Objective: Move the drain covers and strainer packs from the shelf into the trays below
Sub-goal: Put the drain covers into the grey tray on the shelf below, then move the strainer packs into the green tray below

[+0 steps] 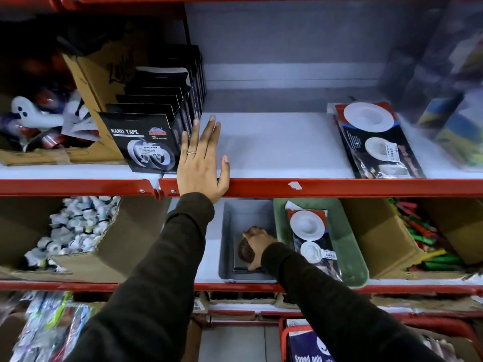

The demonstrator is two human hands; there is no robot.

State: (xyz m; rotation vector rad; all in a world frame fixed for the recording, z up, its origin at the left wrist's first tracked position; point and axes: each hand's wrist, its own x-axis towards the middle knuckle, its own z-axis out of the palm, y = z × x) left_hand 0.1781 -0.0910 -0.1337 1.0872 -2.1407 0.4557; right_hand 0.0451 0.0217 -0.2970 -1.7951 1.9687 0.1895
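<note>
A stack of strainer packs [376,142], black cards with white round strainers, lies on the upper shelf [274,152] at the right. One more strainer pack [311,239] lies in the green tray [352,257] on the shelf below. Left of it stands a grey tray [230,231]. My right hand [257,244] is inside the grey tray, fingers closed on a flat square drain cover [244,253] with a dark round middle. My left hand [201,163] rests flat and open on the upper shelf, beside the nano tape boxes.
A row of black nano tape boxes [146,142] in a cardboard display stands left of my left hand. Cardboard boxes of white fittings [73,231] and coloured items [423,241] flank the trays. Red shelf rails [313,186] cross the view. Blurred packs sit far right.
</note>
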